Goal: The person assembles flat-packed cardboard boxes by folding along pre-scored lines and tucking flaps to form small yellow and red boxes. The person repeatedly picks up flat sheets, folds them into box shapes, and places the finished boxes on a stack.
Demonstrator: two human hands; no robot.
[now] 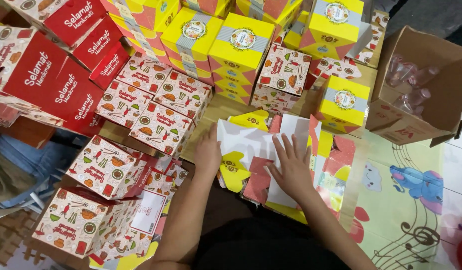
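- While both hands press down near the middle of the frame, stacks of folded boxes fill the upper and left parts: red boxes (56, 65) at upper left, patterned boxes (156, 100) from centre left down to lower left, and yellow boxes (238, 50) along the top.
- On the right a mat (416, 200) with a cartoon elephant and music notes covers the lower right of the frame.
- At upper right an open brown carton (441, 90) stands on its side, with clear plastic bottles (408, 82) inside it.
- Just left of the carton one single yellow box (343, 102) stands apart from the top row.
- Below centre lies a pile of flat blanks (311, 145), unfolded, showing white, yellow and red faces; it lies on the surface (216, 112) between the patterned boxes and the mat.
- On top of the pile lies one flat blank (246, 142), white side up, with yellow flaps at its upper and lower left edges.
- Left hand (207, 152) rests palm down on the left edge of the top blank, fingers together, not clamped on anything.
- Right hand (291, 167) lies flat on the blank's right part, fingers spread apart, pressing rather than gripping.
- Both forearms run down to the bottom edge of the frame.
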